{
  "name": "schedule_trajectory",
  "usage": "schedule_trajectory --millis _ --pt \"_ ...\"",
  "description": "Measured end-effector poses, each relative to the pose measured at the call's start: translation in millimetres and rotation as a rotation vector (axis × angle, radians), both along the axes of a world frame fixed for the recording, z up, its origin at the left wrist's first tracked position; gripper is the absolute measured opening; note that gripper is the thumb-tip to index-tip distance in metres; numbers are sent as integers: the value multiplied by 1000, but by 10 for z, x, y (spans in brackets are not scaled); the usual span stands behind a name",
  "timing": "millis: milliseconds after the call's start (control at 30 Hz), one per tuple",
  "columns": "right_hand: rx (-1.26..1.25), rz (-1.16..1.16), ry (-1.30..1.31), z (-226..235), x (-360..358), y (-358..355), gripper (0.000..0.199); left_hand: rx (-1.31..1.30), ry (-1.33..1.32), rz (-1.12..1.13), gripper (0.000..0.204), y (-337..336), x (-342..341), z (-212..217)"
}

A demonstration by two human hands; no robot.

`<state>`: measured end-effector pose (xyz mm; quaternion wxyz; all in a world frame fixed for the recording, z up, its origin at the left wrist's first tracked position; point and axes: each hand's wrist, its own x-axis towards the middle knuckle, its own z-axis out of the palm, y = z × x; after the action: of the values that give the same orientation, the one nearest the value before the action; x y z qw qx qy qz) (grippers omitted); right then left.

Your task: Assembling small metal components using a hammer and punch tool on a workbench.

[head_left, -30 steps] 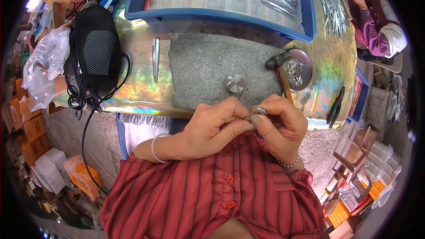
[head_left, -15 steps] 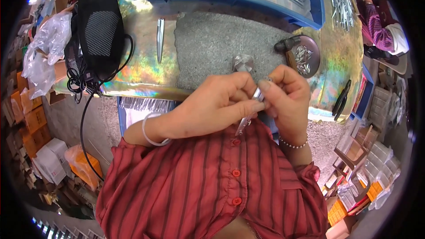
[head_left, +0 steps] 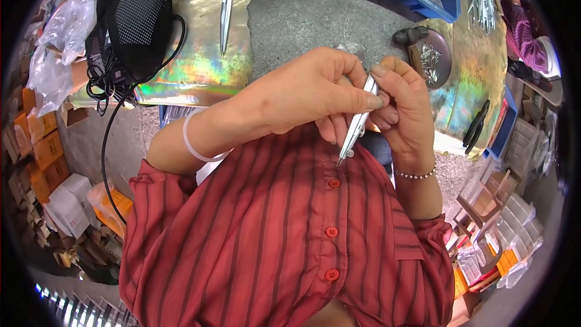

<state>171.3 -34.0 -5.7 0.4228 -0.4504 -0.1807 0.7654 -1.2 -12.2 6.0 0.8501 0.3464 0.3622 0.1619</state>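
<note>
A slim silver metal drawing compass point(head_left: 356, 126) slants between my hands, with a small screw near its lower end, in front of my striped red shirt. My left hand point(head_left: 311, 94) is closed round its middle, thumb laid along it. At its upper end, the fingers of my right hand point(head_left: 408, 106) are pinched together on it; what lies between those fingertips is hidden. A similar silver compass point(head_left: 226, 24) lies on the shiny table covering, farther left. Just beyond my left hand, a small clear or shiny block point(head_left: 350, 48) is partly covered by my fingers.
A hammer point(head_left: 411, 36) rests against a round dish point(head_left: 445, 54) of small metal parts. Black pliers point(head_left: 477, 127) lie at the right edge. Beyond are a blue tray point(head_left: 445, 9) and loose metal pieces point(head_left: 479, 3). A black mesh bag point(head_left: 136, 21) with cable sits left. Another person's sleeve point(head_left: 525, 39) shows far right.
My view has shifted, so the table sits higher in the picture. Both hands have risen in the picture with the compass, and more of its length shows below my left hand.
</note>
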Motion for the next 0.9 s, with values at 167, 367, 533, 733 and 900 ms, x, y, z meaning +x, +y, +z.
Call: schedule_trajectory --millis 167,367,533,733,900 --pt "51 -57 -33 -5 -26 -84 15 87 63 -62 21 27 3 49" --pt "166 -170 -238 41 -81 -221 13 263 133 -221 19 99 50 112" --pt "162 -243 -228 46 -24 -244 12 323 143 -297 19 162 130 122" --pt "111 -302 -84 74 94 -179 13 204 155 -324 23 266 264 111" --pt "140 -336 -180 109 167 -121 7 156 99 -345 25 367 390 128"
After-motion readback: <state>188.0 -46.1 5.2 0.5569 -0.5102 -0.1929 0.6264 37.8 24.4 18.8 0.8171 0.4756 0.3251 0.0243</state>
